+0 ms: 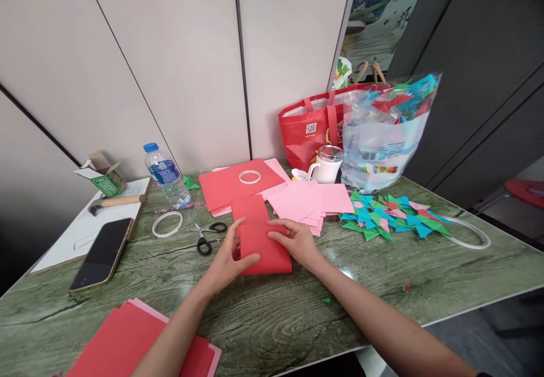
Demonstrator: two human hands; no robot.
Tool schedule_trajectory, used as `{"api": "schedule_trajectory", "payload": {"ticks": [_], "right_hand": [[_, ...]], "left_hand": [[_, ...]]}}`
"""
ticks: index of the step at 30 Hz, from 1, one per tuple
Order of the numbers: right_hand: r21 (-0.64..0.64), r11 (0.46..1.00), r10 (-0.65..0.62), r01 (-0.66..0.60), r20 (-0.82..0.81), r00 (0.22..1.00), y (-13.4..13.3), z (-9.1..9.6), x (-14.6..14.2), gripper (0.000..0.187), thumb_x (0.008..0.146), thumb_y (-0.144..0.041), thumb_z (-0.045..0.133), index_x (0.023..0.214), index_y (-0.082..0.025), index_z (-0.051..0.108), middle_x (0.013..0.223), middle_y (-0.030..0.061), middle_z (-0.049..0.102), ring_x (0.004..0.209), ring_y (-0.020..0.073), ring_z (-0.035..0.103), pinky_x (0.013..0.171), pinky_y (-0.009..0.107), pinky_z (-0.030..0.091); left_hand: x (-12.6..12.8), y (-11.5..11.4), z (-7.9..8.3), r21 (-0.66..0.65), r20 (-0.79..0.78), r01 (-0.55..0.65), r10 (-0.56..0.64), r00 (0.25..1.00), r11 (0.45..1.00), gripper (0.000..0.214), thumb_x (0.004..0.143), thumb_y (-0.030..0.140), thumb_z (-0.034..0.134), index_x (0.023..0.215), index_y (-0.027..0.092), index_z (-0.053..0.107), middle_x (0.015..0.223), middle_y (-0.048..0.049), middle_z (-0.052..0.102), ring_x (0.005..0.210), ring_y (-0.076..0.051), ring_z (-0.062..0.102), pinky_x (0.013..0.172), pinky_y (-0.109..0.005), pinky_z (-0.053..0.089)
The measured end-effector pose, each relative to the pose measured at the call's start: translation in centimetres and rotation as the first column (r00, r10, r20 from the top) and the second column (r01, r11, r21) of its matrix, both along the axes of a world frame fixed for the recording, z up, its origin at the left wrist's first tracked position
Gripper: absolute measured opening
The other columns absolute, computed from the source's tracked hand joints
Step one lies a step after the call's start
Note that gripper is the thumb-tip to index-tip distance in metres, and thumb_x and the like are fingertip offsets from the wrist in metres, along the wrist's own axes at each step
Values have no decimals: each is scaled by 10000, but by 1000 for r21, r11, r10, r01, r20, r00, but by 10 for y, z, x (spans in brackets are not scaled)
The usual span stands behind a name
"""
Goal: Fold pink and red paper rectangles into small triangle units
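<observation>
A red paper sheet (266, 249) lies folded on the green table (297, 320), just in front of another red sheet (250, 207). My left hand (229, 261) grips its left edge, thumb on top and fingers curled at the side. My right hand (297, 241) holds the right edge, fingers bent over the top fold. Black-handled scissors (207, 235) lie just left of my left hand.
Stacks of red (236, 184) and pink paper (306, 201) sit behind, with tape rings (167, 224). Folded coloured pieces (391, 215) lie right. A phone (104, 252), water bottle (166, 176), hammer (114, 201), white mug (326, 167), red bag (312, 130) and plastic bag (382, 133) stand around. More red paper (127, 343) lies near the front edge.
</observation>
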State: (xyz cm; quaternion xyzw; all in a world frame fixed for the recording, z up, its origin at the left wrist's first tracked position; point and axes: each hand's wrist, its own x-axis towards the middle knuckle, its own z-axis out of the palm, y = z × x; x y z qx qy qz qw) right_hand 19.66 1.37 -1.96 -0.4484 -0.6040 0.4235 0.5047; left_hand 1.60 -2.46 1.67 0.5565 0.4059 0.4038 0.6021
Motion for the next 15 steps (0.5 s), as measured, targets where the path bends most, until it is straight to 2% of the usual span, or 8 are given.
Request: {"api": "schedule_trajectory", "payload": {"ticks": [3, 8, 12, 15], "right_hand": [[28, 1000, -7, 6, 22, 1000, 0, 0, 0, 284, 661, -344, 656, 881, -166, 679, 537, -25, 523, 435, 78, 331, 404, 210, 282], [54, 998, -13, 10, 45, 999, -1, 3, 0, 286, 662, -346, 658, 878, -161, 686, 539, -23, 530, 439, 72, 305, 405, 209, 259], [35, 999, 6, -7, 9, 1000, -1, 2, 0, 303, 665, -340, 658, 908, -160, 679, 602, -5, 584, 455, 80, 368, 423, 212, 301], [81, 997, 14, -13, -1, 1000, -1, 2, 0, 270, 670, -323, 660, 897, -178, 685, 707, 18, 639, 537, 109, 465, 485, 226, 365]], "left_hand": [[0, 2, -5, 11, 23, -32, 32, 999, 999, 581, 765, 294, 574, 1255, 248, 265, 1104, -97, 573, 938, -217, 577, 776, -350, 476], [-1, 6, -13, 69, 28, -78, 77, 997, 995, 462, 782, 324, 542, 1179, 217, 330, 987, -80, 627, 804, -195, 617, 686, -308, 486], [-1, 7, -15, 104, 31, -96, 93, 995, 990, 429, 782, 322, 536, 1151, 211, 348, 930, -67, 637, 738, -179, 620, 644, -286, 479], [-2, 7, -17, 177, -62, -130, 143, 988, 975, 402, 789, 331, 519, 1149, 195, 402, 877, -58, 638, 703, -167, 604, 616, -266, 466]]}}
